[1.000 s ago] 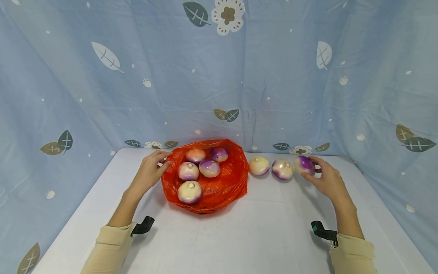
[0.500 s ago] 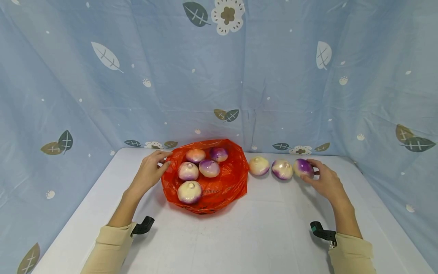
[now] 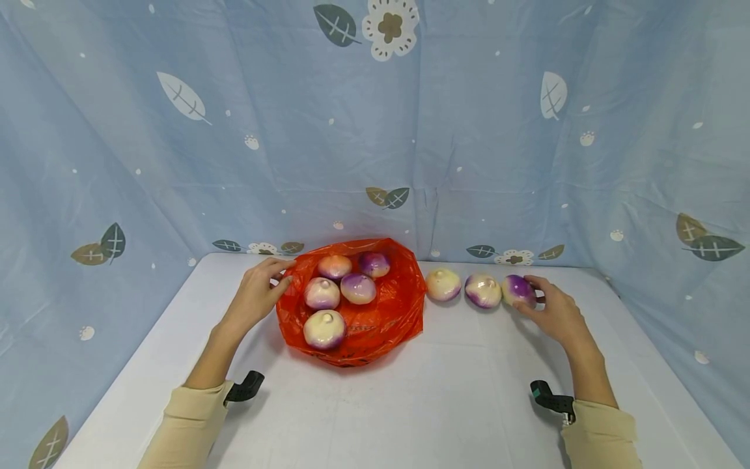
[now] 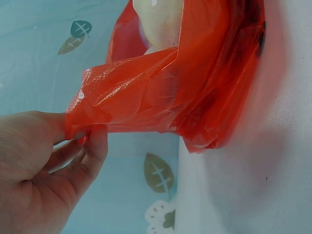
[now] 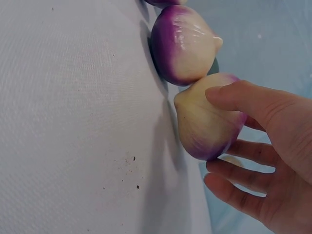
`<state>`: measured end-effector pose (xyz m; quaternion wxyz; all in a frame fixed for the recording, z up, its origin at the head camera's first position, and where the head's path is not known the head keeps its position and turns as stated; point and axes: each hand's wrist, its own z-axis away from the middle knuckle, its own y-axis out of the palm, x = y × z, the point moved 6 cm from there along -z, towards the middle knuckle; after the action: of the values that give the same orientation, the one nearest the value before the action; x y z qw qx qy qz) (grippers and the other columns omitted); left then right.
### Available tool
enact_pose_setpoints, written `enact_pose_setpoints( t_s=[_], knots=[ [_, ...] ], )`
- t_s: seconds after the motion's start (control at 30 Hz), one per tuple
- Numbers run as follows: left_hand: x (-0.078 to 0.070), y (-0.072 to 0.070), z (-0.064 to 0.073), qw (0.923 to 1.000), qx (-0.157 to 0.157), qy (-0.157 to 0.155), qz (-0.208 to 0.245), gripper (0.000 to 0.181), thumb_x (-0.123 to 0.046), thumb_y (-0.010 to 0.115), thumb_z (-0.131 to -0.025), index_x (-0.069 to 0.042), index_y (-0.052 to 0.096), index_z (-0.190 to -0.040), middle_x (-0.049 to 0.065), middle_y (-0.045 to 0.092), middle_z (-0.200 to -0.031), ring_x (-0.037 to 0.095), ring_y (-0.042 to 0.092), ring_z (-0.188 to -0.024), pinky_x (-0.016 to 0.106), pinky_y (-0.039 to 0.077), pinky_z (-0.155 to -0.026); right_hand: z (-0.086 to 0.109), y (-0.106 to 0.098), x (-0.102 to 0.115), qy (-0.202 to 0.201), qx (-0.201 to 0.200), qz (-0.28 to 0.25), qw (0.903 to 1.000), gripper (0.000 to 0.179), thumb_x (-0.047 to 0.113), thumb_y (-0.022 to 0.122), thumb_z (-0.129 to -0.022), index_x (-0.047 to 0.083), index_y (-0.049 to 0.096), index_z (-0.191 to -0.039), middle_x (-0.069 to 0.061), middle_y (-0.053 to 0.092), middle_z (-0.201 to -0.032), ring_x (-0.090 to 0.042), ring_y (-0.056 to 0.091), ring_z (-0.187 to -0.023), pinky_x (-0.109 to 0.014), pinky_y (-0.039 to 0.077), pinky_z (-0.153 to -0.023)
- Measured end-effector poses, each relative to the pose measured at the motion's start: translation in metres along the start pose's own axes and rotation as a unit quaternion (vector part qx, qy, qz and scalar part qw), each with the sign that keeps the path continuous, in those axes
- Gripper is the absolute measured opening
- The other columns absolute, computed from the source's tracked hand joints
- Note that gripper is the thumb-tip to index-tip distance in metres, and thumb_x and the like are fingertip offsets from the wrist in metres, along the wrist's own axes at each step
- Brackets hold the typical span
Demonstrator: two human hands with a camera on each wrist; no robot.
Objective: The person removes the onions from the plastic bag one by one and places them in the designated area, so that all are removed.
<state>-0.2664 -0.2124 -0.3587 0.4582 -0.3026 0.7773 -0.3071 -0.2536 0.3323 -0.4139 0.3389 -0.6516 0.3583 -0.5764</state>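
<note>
My left hand (image 3: 256,293) pinches the left rim of a red plastic bag (image 3: 395,312), as the left wrist view also shows. Several glossy purple-and-cream onions lie inside the opened bag, among them a pale onion (image 3: 325,329) at the front and an orange-tinted onion (image 3: 335,266) at the back. On the right, my right hand (image 3: 556,309) grips a purple onion (image 3: 518,290) between thumb and fingers. In the right wrist view this onion (image 5: 207,119) seems to touch the neighbouring onion (image 5: 183,46); its underside is partly hidden.
Two more onions stand in line between bag and right hand: a yellowish onion (image 3: 443,284) against the bag's right side and a cream onion (image 3: 483,290). A white tabletop (image 3: 375,417) extends toward the front. Behind its back edge hangs a blue patterned curtain (image 3: 328,150).
My right hand has lowered the purple onion slightly leftward, down beside the cream one, and still holds it. The left hand and the bag have stayed in place.
</note>
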Motion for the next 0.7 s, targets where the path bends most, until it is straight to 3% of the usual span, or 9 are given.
enact_pose_setpoints(
  t_s=[0.7],
  knots=[
    [-0.0016, 0.0001, 0.0011, 1.0000, 0.001, -0.003, -0.002, 0.032, -0.007, 0.063, -0.093, -0.001, 0.066, -0.124, 0.017, 0.066, -0.116, 0.029, 0.069, -0.088, 0.045, 0.061, -0.074, -0.0003, 0.0043, -0.0026, 0.011, 0.010, -0.001, 0.9999, 0.073, 0.035, 0.071, -0.089, 0.002, 0.038, -0.146, -0.029, 0.046, -0.144, -0.049, 0.056, -0.117, -0.066, 0.048, -0.090]
  ],
)
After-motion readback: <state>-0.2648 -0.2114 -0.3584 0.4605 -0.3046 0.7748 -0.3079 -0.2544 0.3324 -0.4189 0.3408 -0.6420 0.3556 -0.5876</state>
